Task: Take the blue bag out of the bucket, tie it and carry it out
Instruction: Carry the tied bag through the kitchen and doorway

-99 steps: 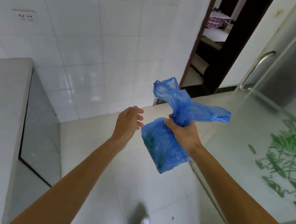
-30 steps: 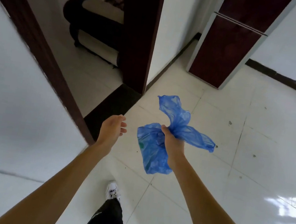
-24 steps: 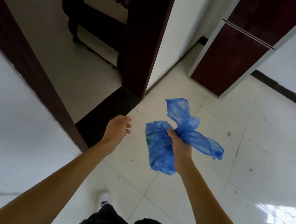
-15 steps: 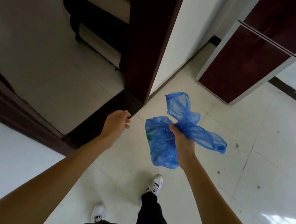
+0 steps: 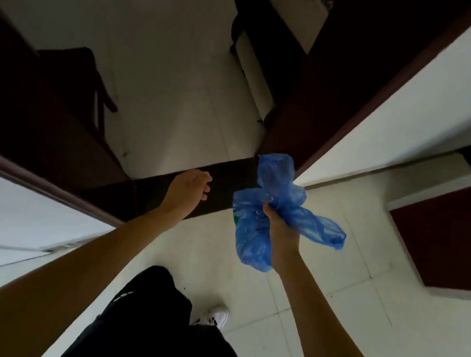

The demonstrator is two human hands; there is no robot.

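The blue bag [image 5: 253,236] hangs in the air at centre right, knotted at its neck, with two loose ends sticking up and to the right. My right hand [image 5: 280,231] grips it around the knot. Its full lower part dangles to the left of my wrist. My left hand [image 5: 188,191] is held out empty a short way to the left of the bag, fingers loosely curled and apart, over a dark doorway threshold [image 5: 221,185]. The bucket is not in view.
A dark wooden door frame [image 5: 334,80] stands just beyond the bag. A dark sofa [image 5: 257,44] sits in the room past the threshold. A dark chair [image 5: 89,86] is at the left. A maroon door [image 5: 458,236] is at right. My leg and white shoe [image 5: 215,317] are below.
I have walked forward to the doorway and the view has turned left into the darker room. The bag stays in my right hand; my left hand stays empty.
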